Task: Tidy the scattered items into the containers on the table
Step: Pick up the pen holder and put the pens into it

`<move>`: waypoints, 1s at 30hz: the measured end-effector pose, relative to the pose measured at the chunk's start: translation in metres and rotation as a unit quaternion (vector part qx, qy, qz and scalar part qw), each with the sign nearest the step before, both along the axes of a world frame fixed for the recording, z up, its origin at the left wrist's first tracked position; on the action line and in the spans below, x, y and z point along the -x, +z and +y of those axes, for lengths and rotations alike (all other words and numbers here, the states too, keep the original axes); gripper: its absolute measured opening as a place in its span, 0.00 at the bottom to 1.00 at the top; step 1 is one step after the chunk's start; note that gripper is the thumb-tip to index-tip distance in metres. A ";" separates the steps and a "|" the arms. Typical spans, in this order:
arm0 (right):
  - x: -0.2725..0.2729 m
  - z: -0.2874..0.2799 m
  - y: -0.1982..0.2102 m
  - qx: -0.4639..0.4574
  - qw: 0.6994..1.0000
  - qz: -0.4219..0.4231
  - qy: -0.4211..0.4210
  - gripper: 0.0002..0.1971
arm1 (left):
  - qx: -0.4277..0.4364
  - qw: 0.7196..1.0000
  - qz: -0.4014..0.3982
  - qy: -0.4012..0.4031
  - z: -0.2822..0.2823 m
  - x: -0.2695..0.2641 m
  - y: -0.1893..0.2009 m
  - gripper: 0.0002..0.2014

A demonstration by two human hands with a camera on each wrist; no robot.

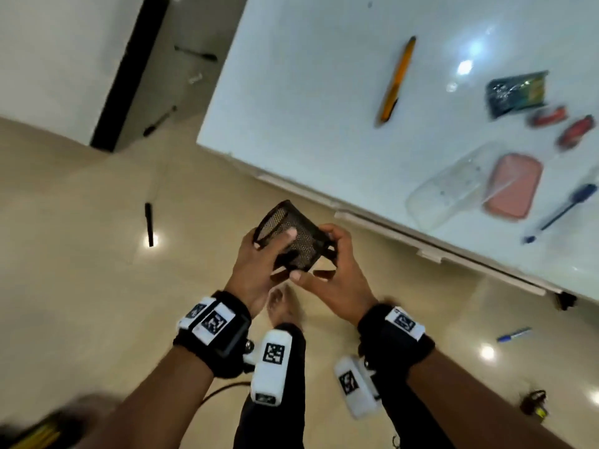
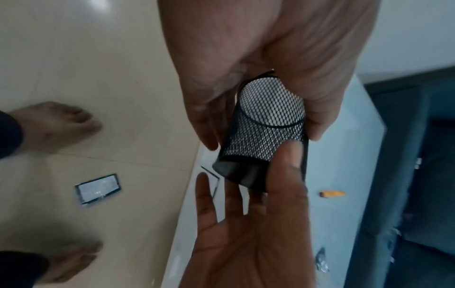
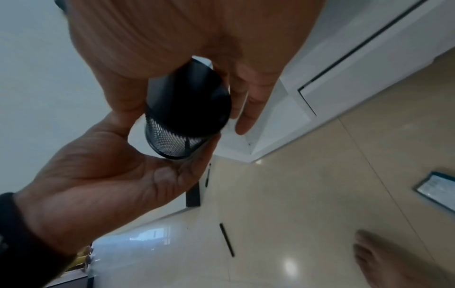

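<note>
- Mesh cup (image 1: 293,238), the black pen holder, is off the bench (image 1: 324,92): it is held tilted in the air over the floor (image 1: 81,222), near the bench's near edge, mouth turned left and away from the person.
- Left hand (image 1: 259,270) wraps the cup's mouth end, thumb lying across the mesh, fingers curled under. Right hand (image 1: 334,280) holds the solid base end, its fingers bent round the bottom rim. Both hands grip the cup; neither is free.
- The step in hand, as I judge it, is setting the cup upright on the bench so it can take the pens.
- To do it well: turn the mouth up first, then let one hand carry it by the wall, not the rim, so the mesh does not flex.
- Put it down on bare bench, left of the clear tub (image 1: 453,192) and near the orange cutter (image 1: 397,79), well in from the edge.
- Blue pen (image 1: 564,212) lies right of the tub beside the pink lid (image 1: 515,186); place the cup where that pen can be reached.
- More pens lie on the floor: a black one (image 1: 149,225) to the left and a blue one (image 1: 515,333) to the right. A free hand will be needed for them.
- Risk: the view is blurred with motion, so a hurried placing could tip the light cup over.
</note>
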State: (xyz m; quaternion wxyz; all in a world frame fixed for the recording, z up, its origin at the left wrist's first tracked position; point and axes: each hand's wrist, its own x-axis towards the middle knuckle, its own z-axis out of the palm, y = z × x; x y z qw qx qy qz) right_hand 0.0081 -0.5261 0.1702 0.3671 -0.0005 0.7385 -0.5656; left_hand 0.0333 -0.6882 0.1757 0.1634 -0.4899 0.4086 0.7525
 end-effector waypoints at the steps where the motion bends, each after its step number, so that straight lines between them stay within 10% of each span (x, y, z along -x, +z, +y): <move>1: 0.007 0.002 0.012 -0.002 1.000 0.015 0.016 0.36 | 0.031 0.999 0.019 0.003 0.000 0.006 0.012 0.38; 10: 0.122 0.082 0.035 -0.202 0.932 0.301 0.010 0.21 | 0.314 0.903 0.187 -0.227 0.028 0.111 0.047 0.44; 21: 0.185 0.197 0.024 -0.344 0.878 0.313 0.116 0.25 | 0.395 0.830 0.183 -0.347 0.142 0.184 0.017 0.47; 26: 0.193 0.210 0.033 -0.286 0.895 0.323 0.117 0.22 | 0.393 0.834 0.176 -0.345 0.143 0.181 0.020 0.42; 30: 0.206 0.225 0.047 -0.244 0.936 0.246 -0.050 0.19 | 0.394 0.827 0.147 -0.373 0.122 0.183 0.028 0.39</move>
